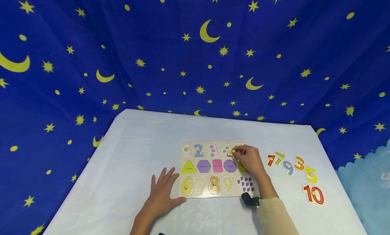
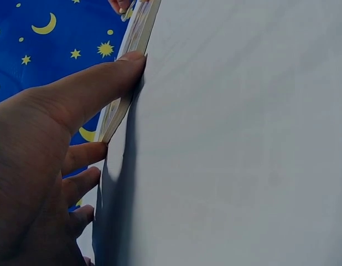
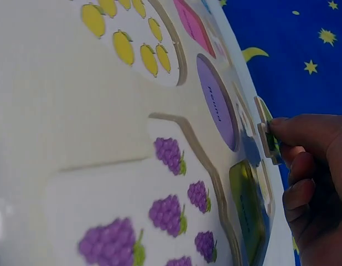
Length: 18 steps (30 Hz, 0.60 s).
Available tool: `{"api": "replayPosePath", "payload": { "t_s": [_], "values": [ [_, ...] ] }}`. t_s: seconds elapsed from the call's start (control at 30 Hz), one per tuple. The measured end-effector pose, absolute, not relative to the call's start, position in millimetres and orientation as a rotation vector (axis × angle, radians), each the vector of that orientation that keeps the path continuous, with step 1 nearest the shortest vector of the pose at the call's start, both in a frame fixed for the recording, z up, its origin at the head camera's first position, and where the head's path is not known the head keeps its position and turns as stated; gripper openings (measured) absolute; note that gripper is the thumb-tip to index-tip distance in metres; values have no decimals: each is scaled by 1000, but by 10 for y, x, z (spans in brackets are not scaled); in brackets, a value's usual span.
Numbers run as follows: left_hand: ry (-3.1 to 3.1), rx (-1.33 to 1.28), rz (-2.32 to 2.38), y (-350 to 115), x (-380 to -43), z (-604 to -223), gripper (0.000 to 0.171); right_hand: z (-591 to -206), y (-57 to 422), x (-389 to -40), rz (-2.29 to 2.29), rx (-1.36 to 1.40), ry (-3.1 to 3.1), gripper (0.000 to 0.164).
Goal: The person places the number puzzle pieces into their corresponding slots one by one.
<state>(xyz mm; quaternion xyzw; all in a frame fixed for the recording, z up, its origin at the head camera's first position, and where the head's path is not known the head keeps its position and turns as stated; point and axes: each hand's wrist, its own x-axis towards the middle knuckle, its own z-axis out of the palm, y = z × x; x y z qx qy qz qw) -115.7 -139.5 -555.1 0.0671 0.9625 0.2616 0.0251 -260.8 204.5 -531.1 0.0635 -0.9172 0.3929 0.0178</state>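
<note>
The wooden number puzzle board (image 1: pixel 195 157) lies on the white table, with the 2 piece (image 1: pixel 198 151), the 6 piece (image 1: pixel 187 186) and the 8 piece (image 1: pixel 214 185) in their recesses. My right hand (image 1: pixel 250 157) pinches the number 4 piece (image 3: pixel 267 133) between thumb and fingers, close over the board's top row near its right end. At the board's lower left corner my left hand (image 1: pixel 162 194) rests with fingers spread; its thumb (image 2: pixel 118 75) touches the board's edge. Part of the top right recess is hidden behind the right hand.
Right of the board lie loose pieces: a red 1 (image 1: pixel 270 160), green 7 (image 1: pixel 278 158), blue 9 (image 1: pixel 287 167), orange 3 (image 1: pixel 299 163), yellow 5 (image 1: pixel 311 175) and red 10 (image 1: pixel 313 194). A blue cloth with stars and moons (image 1: pixel 170 52) hangs behind the table.
</note>
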Motion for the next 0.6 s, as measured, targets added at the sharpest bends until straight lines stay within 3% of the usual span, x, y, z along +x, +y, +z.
{"api": "replayPosePath", "payload": {
  "t_s": [0.6],
  "values": [
    [2954, 192, 813, -1392, -1160, -5554, 91, -5340, 1855, -2756, 1209, 189, -2860, 19]
  ]
}}
